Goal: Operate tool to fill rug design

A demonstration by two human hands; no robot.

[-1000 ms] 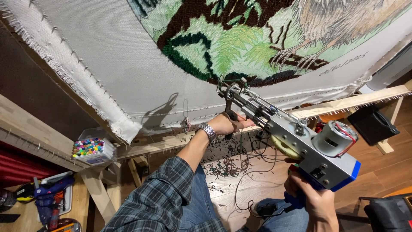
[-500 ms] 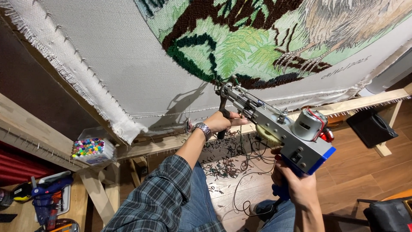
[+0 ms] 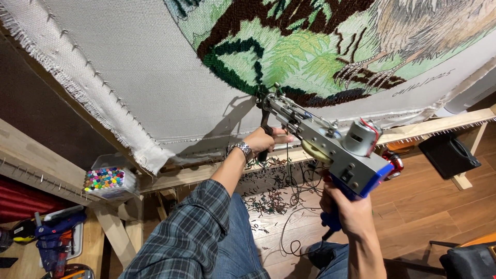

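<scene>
A large off-white backing cloth (image 3: pixel 134 67) stretches across a wooden frame (image 3: pixel 429 126), pinned along its frayed edges. Much of it is already filled with tufted pile (image 3: pixel 289 46): pale and bright green leaf shapes, a dark green curve, brown outlines and a tan patch at the upper right.

Against the lower edge of the dark green curve sits the tufting gun (image 3: pixel 330 142). It is a long tool with a grey metal body, a round silver motor on top, a yellow gear at its side and a blue handle at the rear. Its needle end touches the cloth; the body slants down and to the right.

The right hand (image 3: pixel 349 212) is clamped around the blue handle from below. The left hand (image 3: pixel 266 138), with a silver wristwatch and a plaid sleeve behind it, is closed on the black front grip just under the nose.

Yarn scraps (image 3: pixel 268 194) litter the wooden floor (image 3: pixel 439 206) beneath. At the far left, a clear box of coloured markers (image 3: pixel 106 181) rests on the frame's beam.
</scene>
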